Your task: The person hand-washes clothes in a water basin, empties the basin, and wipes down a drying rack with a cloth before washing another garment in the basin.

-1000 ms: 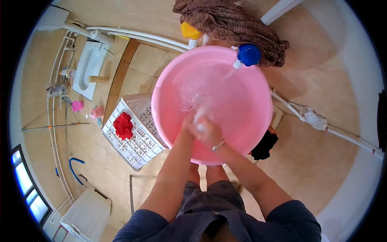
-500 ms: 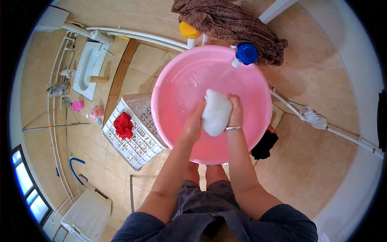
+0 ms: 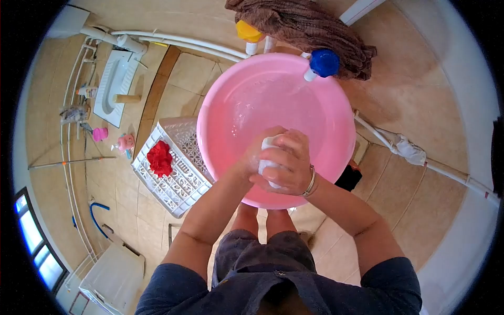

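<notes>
Over the pink basin (image 3: 223,100), both my hands press around a bunched white cloth (image 3: 267,164). My right hand (image 3: 290,164) lies across its near side with fingers wrapped over it, and a silver bangle shows at the wrist. My left hand (image 3: 254,152) grips from the left and far side; most of its fingers are hidden behind the cloth and the other hand. Water with some bubbles stands in the basin. At the basin's far rim is a white tap with a blue handle (image 3: 324,63).
A white openwork plastic basket (image 3: 176,191) at the left carries a red cloth (image 3: 159,158). A brown towel (image 3: 304,31) hangs behind the taps, near a yellow tap handle (image 3: 248,31). Black cloth (image 3: 348,178) lies right of the basin. A squat toilet (image 3: 113,86) is farther left.
My right hand has turned and come over the near side of the white cloth. The cloth is squeezed smaller between my hands and sits slightly further left. My right elbow has swung outward.
</notes>
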`<act>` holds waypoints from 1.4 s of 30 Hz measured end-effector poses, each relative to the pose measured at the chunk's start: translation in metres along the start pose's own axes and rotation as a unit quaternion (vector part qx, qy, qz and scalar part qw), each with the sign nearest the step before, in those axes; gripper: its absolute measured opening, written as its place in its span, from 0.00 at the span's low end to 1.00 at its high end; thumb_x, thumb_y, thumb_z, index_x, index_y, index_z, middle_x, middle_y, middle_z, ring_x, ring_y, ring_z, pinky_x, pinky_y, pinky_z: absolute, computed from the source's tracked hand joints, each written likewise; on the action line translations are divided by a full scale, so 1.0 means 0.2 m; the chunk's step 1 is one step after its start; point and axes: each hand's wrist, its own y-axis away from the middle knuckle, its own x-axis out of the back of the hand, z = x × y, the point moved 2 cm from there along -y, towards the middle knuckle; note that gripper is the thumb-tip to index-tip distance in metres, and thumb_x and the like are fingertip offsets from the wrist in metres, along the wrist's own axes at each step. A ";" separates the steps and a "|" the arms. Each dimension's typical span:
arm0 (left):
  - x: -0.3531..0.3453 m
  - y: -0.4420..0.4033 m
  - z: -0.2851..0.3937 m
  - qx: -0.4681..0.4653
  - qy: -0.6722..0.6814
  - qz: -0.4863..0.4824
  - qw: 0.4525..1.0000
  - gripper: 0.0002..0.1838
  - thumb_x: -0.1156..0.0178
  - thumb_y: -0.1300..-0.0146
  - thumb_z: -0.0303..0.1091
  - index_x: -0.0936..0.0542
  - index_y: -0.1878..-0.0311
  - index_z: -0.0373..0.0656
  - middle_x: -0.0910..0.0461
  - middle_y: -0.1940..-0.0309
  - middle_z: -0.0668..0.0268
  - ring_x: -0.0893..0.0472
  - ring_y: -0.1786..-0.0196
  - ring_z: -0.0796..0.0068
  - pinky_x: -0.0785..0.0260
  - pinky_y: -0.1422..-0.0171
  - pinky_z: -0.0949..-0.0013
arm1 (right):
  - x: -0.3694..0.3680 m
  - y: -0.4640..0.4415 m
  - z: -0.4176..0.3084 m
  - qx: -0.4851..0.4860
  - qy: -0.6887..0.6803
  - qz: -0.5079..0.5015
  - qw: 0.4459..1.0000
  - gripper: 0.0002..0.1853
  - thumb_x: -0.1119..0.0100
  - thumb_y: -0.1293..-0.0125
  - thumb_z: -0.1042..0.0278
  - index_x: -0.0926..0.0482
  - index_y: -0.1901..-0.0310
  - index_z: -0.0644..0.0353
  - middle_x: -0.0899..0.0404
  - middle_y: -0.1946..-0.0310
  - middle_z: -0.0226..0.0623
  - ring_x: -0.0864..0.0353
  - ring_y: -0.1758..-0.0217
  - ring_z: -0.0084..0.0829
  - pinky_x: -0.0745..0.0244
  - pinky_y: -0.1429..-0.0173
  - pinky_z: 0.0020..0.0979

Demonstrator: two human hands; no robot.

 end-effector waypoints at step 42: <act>-0.04 -0.46 0.11 -0.017 -0.010 0.229 0.973 0.33 0.52 0.48 0.60 0.36 0.49 0.42 0.29 0.59 0.63 0.27 0.63 0.71 0.32 0.59 0.67 | -0.02 0.16 0.81 -0.472 0.104 0.105 0.869 0.18 0.52 0.46 0.60 0.31 0.56 0.62 0.29 0.61 0.48 0.30 0.61 0.45 0.36 0.62 0.38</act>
